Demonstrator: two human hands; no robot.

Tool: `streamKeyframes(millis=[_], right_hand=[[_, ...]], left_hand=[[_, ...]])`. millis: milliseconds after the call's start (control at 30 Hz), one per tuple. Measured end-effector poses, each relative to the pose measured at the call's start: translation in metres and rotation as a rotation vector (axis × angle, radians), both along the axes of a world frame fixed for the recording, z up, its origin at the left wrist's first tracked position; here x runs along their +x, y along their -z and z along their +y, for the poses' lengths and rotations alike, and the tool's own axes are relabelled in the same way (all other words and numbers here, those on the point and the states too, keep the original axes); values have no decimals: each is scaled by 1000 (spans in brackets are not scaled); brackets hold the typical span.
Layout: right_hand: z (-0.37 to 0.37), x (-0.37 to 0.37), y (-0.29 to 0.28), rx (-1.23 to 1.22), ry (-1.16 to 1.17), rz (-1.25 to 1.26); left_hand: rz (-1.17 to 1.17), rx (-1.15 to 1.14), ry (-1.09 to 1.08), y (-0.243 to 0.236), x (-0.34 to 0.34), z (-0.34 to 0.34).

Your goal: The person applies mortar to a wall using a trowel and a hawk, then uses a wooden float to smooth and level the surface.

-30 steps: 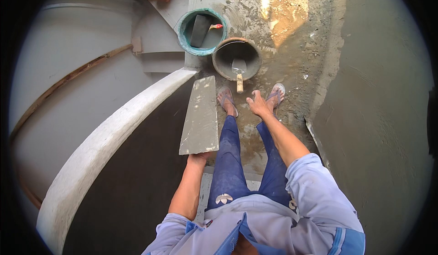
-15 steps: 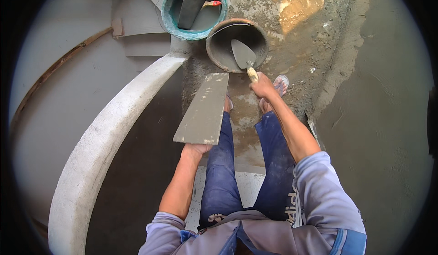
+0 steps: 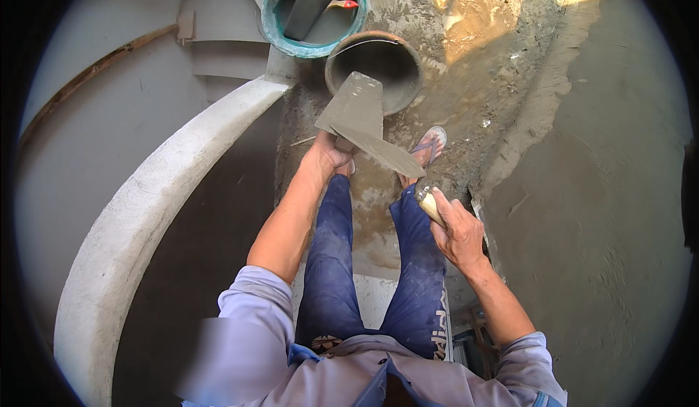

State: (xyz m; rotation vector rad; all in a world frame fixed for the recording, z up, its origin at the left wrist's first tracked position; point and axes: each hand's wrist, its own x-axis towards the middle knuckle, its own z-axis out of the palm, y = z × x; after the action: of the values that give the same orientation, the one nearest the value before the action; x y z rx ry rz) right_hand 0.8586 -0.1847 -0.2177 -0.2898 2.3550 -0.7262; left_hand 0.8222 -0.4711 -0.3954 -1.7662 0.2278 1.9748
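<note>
My left hand is closed under a flat grey plastering float, its fingers partly hidden by the board. The float's far end reaches over the near rim of a dark mortar bucket. My right hand grips the pale wooden handle of a pointed trowel. The trowel's blade points up and left, its tip at the float's near edge; whether they touch I cannot tell. Grey mortar coats both tools.
A teal-rimmed tub with another dark float and a red-tipped brush stands beyond the bucket. A curved white wall runs along the left. Wet grey plaster spreads at right. My sandalled feet stand on muddy ground.
The trowel has come out of the bucket toward me, its blade now at the float's near edge. My left hand has moved the float forward, partly over the bucket.
</note>
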Motion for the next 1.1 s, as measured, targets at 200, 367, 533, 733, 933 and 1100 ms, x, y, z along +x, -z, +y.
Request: streamKeyframes(millis=[200,367,533,733,933,1100], right_hand=[[-22,-19,176,55,84,43],[-35,-38,227,75,99,134],[-22,-23,87,-67,121,22],[-16,11,61,-163,56,-56],[-30,-28,223,57,99,-27],[-29,-32,202,16,116,96]], left_hand=[[216,107,154,-15,21,-31],[174,16,172,-18,17,-30],[-100,-87,237,12,-1,-10],[23,40,251,50,15,-12],[434,-71,580,-7,28,-28],[392,-142,428,-15,35,-34]])
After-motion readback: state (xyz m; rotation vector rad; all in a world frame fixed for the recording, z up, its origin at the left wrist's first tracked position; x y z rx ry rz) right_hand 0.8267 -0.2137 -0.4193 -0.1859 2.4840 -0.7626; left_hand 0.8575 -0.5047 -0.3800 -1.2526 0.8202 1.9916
